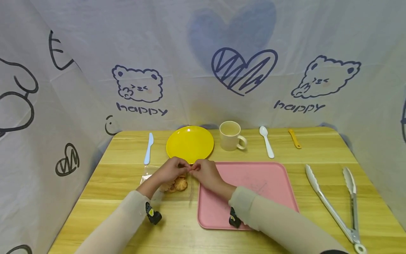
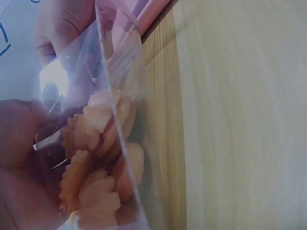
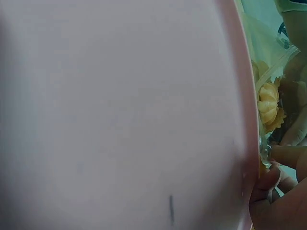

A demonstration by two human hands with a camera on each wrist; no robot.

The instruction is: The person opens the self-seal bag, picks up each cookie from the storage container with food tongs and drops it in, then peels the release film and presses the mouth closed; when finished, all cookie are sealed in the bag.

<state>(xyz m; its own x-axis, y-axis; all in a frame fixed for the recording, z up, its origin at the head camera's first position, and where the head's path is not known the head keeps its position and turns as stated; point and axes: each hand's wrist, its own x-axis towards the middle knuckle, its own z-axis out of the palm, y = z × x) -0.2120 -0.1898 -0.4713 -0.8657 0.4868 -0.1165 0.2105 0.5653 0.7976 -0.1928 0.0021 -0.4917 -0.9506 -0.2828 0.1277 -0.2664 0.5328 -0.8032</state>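
Note:
A clear plastic bag (image 1: 147,171) holds several golden-brown biscuits with fluted edges (image 1: 181,183). My left hand (image 1: 169,172) pinches the bag's edge, its wrist passing over the bag. Close against it, fingertips nearly touching, my right hand (image 1: 207,173) pinches the same edge. From the left wrist, the biscuits (image 2: 98,191) show through the shiny film, with part of the left hand (image 2: 19,158) behind it. The right wrist view catches the biscuits (image 3: 269,105) beside the tray's rim and the right hand (image 3: 283,201) at the bag's edge; the exact grip is partly hidden.
A pink tray (image 1: 253,176) lies under the right forearm. Behind the hands are a yellow plate (image 1: 190,143) and a cream mug (image 1: 229,137). A pale blue knife (image 1: 149,148), white spoon (image 1: 266,141), orange handle-like piece (image 1: 294,138) and metal tongs (image 1: 333,208) lie around.

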